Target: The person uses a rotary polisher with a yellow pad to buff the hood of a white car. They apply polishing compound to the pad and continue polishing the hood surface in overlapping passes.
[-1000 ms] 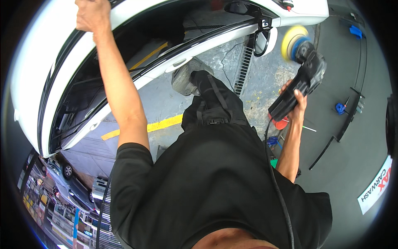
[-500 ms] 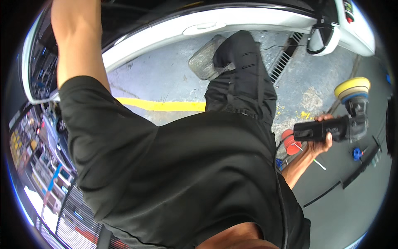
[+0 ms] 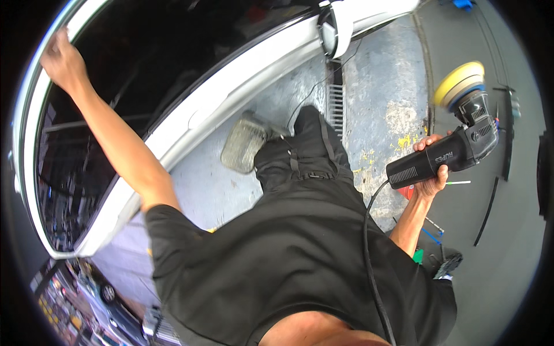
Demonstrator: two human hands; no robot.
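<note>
Polisher is occupying the right side of the frame, and its black body is lying at a slant, with the rear end lower left and the head upper right. The right hand is gripping the body in a closed hold: the fingers are wrapping over the far side and the thumb is pressing along the near side. The round yellow pad is facing the upper left, clear of any panel, and a blue layer is showing between it and the tool head. The power cord is leaving the rear end and running down over the black shirt to the lower edge.

The left hand is reaching to the upper left, overlapping the white upper frame of the white car beyond the dark window glass. Blur is obscuring its fingers; whether they are gripping or merely resting there, one cannot tell.

The side mirror is projecting from the car at top centre. Below it, a drain grate is crossing the floor. A grey block-shaped object is sitting beside the person's dark trousers near the centre, and a red container is showing partly below the polisher.
</note>
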